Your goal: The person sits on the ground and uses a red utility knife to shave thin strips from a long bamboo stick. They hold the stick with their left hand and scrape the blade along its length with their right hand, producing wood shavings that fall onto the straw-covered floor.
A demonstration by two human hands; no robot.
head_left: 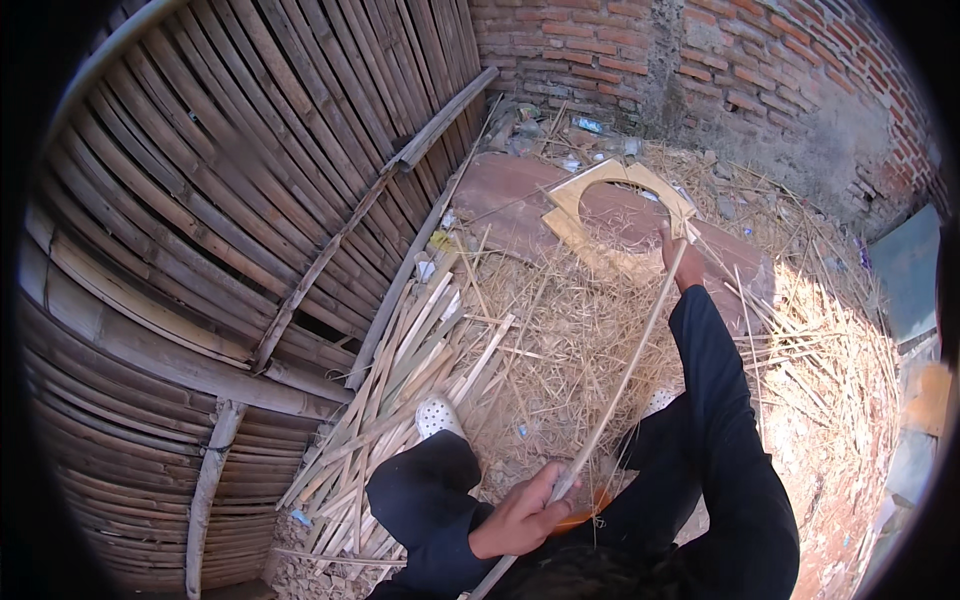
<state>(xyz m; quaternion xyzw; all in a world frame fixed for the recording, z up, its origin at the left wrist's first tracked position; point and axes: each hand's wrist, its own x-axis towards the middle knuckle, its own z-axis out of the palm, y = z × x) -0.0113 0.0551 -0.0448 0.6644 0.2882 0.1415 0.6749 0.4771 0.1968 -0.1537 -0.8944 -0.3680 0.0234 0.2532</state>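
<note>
A long, pale bamboo strip [625,385] runs slantwise from my lap toward the far side. My left hand [525,515] is closed around its near part, low in the view. Farther off, my right hand [685,262] is closed on the strip's far end, beside the right side of a flat wooden frame [572,200] with a large rounded opening. Whether the right hand touches the frame too, I cannot tell. Just right of my left hand is an orange thing [582,518], partly hidden, its kind unclear.
Split bamboo strips [385,405] lie piled at the left, beside a bamboo slat wall [240,170]. Shavings [560,350] cover the ground around my white clogs [438,416]. A brown board [500,195] lies beyond, before a brick wall [590,50]. Panels [905,270] stand at the right.
</note>
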